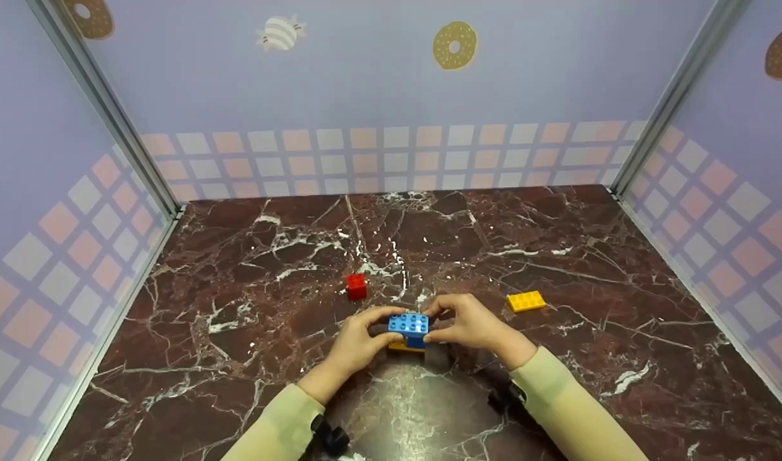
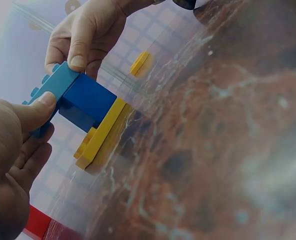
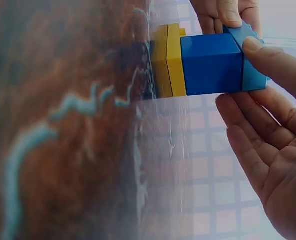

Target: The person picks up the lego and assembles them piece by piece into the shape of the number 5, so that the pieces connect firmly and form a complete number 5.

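Note:
A light blue toy building brick (image 1: 409, 324) with several studs sits on top of a dark blue brick (image 3: 211, 64), which stands on one end of a flat yellow brick (image 2: 104, 134) on the table. My left hand (image 1: 360, 338) pinches the light blue brick at its left end, thumb on the near side and fingers behind. At the other end my right hand (image 1: 471, 323) pinches the same brick between thumb and fingers. In the left wrist view the light blue brick overhangs the dark blue one on the left, above the yellow brick's bare studs.
A small red brick (image 1: 356, 287) lies beyond my left hand. Another flat yellow brick (image 1: 526, 301) rests to the right of my right hand. The dark red marbled tabletop (image 1: 250, 307) is bounded by patterned panels (image 1: 391, 153) at the back and sides.

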The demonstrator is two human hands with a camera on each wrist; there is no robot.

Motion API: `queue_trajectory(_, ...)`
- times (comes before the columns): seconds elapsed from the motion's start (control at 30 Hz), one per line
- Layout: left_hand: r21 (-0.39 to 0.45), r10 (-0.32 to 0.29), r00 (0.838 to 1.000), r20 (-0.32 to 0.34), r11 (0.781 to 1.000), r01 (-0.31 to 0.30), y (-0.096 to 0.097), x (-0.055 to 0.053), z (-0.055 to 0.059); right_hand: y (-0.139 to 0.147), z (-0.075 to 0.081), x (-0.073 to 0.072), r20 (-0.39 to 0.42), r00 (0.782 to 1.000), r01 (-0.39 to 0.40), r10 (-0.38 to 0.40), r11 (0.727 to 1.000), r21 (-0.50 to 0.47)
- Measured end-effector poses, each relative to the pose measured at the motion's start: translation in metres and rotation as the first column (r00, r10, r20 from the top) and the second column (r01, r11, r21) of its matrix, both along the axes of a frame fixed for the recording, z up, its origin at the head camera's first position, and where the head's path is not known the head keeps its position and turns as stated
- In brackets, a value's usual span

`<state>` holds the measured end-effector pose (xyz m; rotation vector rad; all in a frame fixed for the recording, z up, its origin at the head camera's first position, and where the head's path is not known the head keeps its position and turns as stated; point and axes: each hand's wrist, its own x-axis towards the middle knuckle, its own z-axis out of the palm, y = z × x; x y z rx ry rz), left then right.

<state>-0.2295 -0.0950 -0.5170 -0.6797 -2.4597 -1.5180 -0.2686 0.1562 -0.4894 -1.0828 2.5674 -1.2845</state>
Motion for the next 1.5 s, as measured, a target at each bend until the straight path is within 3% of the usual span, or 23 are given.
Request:
queue_trajectory(0.4,-0.046,0.048,0.995,-0.083,0.998,-0.052,0.004,0.003,0.002,0.0,0.001,-0.002,0.068,0.998,0.01,-0.008,1.0,-0.022)
queue_trajectory(0.63,-0.091,0.06,0.991,-0.118,0.993,-0.071,0.004,0.004,0.003,-0.001,0.001,-0.002,0.051,0.998,0.027,-0.027,1.0,0.007)
queue_trajectory(1.2,-0.044,0.09,0.989,-0.116,0.994,-0.095,0.004,0.001,-0.002,-0.003,-0.003,-0.004,0.091,0.994,0.063,-0.061,0.998,-0.026)
queue_trajectory(1.5,0.009,0.106,0.992,-0.065,0.994,-0.106,0.004,0.001,-0.004,-0.002,-0.007,-0.007,0.128,0.989,0.083,-0.076,0.996,-0.046)
